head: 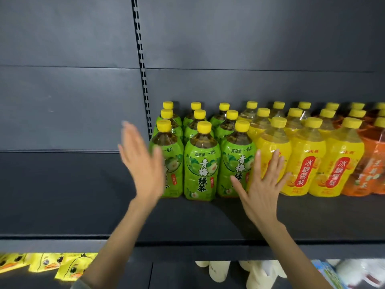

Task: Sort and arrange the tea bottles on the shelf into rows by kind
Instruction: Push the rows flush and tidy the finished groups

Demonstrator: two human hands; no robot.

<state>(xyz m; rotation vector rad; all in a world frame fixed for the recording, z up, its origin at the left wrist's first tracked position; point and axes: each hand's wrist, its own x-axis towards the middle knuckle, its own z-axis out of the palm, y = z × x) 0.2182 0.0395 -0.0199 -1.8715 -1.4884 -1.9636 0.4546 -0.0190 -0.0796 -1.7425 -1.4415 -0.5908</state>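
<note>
Tea bottles with yellow caps stand on a dark shelf (208,222), grouped by kind in rows running front to back. The green-label bottles (201,165) fill three rows at the left. Yellow-label bottles (306,163) come after them, and orange-label bottles (373,163) stand at the far right. My left hand (143,163) is flat with straight fingers, in front of the left side of the leftmost green bottle. My right hand (262,184) is spread open in front of the third green bottle and the first yellow bottle. Neither hand holds anything.
The shelf section left of the slotted upright (143,80) holds nothing. A dark back panel (250,49) rises behind the bottles. On the shelf below lie yellow duck-print packets (45,265) at left and white and blue items (270,272) at right.
</note>
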